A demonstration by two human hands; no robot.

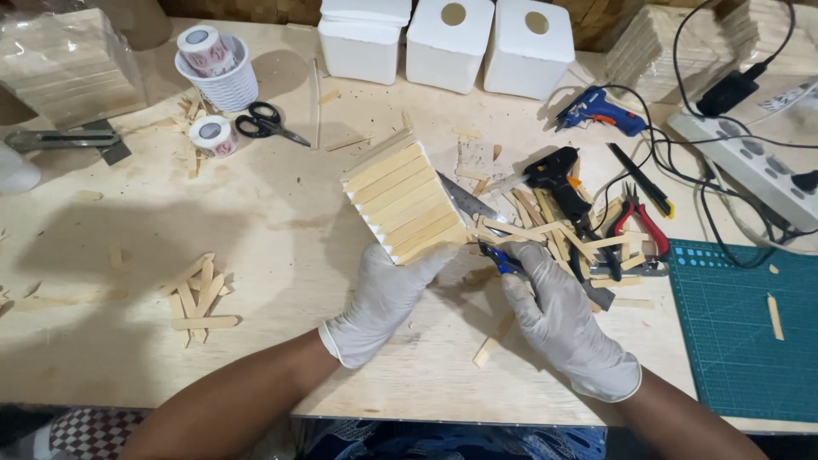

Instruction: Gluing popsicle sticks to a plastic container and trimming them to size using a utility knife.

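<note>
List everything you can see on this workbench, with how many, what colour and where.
Stick-covered box: one, pale wood, centre, held tilted.
Snips: one, metal blades, blue handle, beside the box.
White foam blocks: three, top centre.
Ribbed cup: one, white, top left, a tape roll inside.
Tape roll: one, white, below the cup.
Scissors: one, black, right of the cup.
Glue guns: two, blue and black, right of centre.
Pliers: one, red handles, right.
Cutting mat: one, teal, lower right.
Power strip: one, white, far right.
Loose sticks: many, pale wood, left pile.
Left hand: white glove, holding the box.
Right hand: white glove, gripping the snips.
</note>
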